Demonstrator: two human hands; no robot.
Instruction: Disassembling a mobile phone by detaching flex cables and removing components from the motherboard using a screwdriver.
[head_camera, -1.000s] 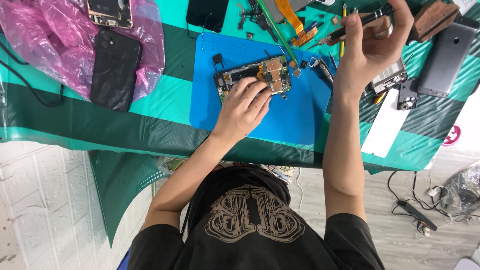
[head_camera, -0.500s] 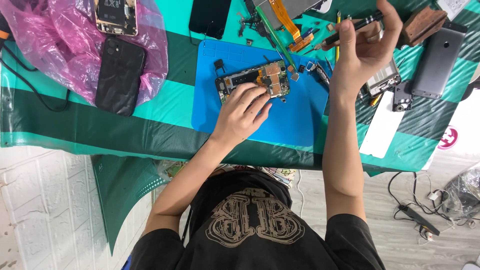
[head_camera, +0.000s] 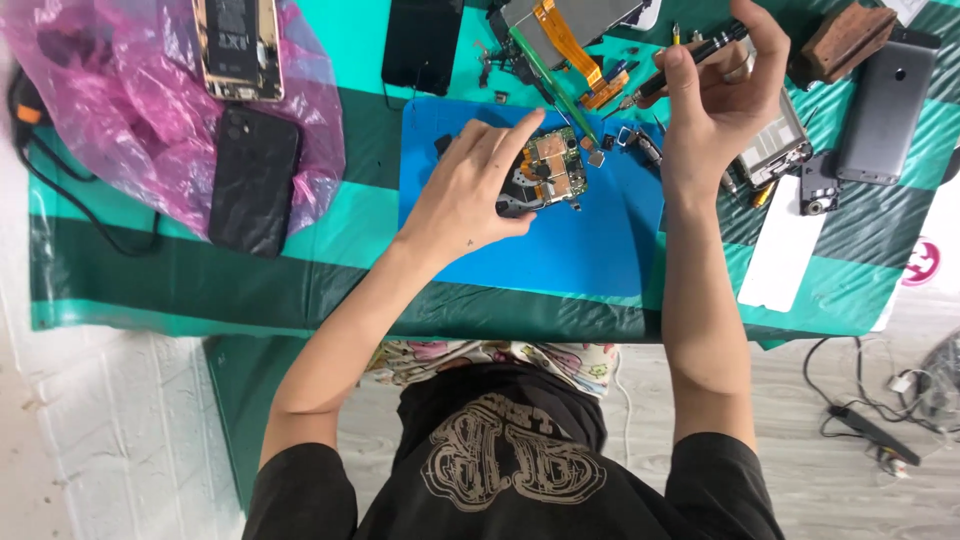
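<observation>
— What lies furthest out from the left hand?

— A pink plastic bag (head_camera: 130, 110), well to its left, with a black phone (head_camera: 253, 180) resting on it and an opened phone (head_camera: 238, 45) just beyond that one. A black cable (head_camera: 60, 200) runs along the bag's outer edge.

— And the left hand itself?

— The left hand (head_camera: 470, 190) rests on the blue mat (head_camera: 560, 250), fingers curled and spread over a circuit board (head_camera: 545, 172), pinning it down at its left side. The board sits under and just right of the fingertips.

— Anything beyond that hand?

— A dark phone (head_camera: 422, 45) lies face down past the knuckles, and between the two hands there is a frame with an orange ribbon cable (head_camera: 570, 35).

— The right hand?

— The right hand (head_camera: 715, 95) is raised above the mat's far right corner, thumb and fingers pinching a black screwdriver (head_camera: 690, 55) that points left toward the small loose parts (head_camera: 625, 140).

— And right of it?

— Near it, a brown block (head_camera: 838, 40), a grey phone back (head_camera: 885, 95), a small black camera part (head_camera: 818, 185) and a white strip (head_camera: 785, 255), all on the green checked cloth (head_camera: 200, 280).
</observation>
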